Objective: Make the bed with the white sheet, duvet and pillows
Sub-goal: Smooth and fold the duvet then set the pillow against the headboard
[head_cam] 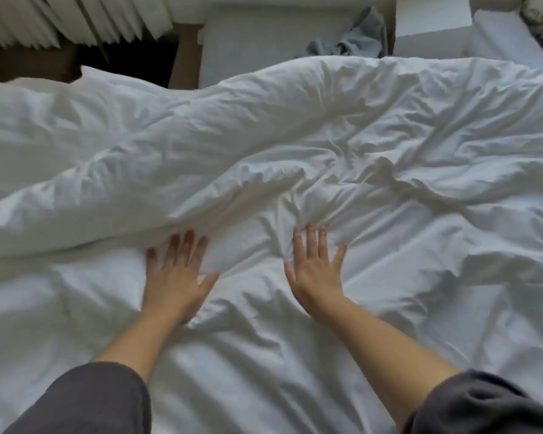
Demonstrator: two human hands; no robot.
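Observation:
A wrinkled white duvet (389, 170) covers nearly the whole bed. A thick folded-over ridge of it (138, 170) runs from the lower left up toward the top middle. My left hand (177, 274) lies flat on the duvet with fingers spread, its fingertips at the foot of that ridge. My right hand (315, 274) also presses flat on the fabric, fingers straight, with creases bunched just beyond its fingertips. A white pillow (511, 36) shows at the top right corner. The sheet is hidden under the duvet.
Beyond the far edge of the bed are a white cabinet (248, 36) with a crumpled grey-blue cloth (355, 39) on it, a white box (433, 23), pale curtain folds (60, 17) at the top left and dark floor (129, 57).

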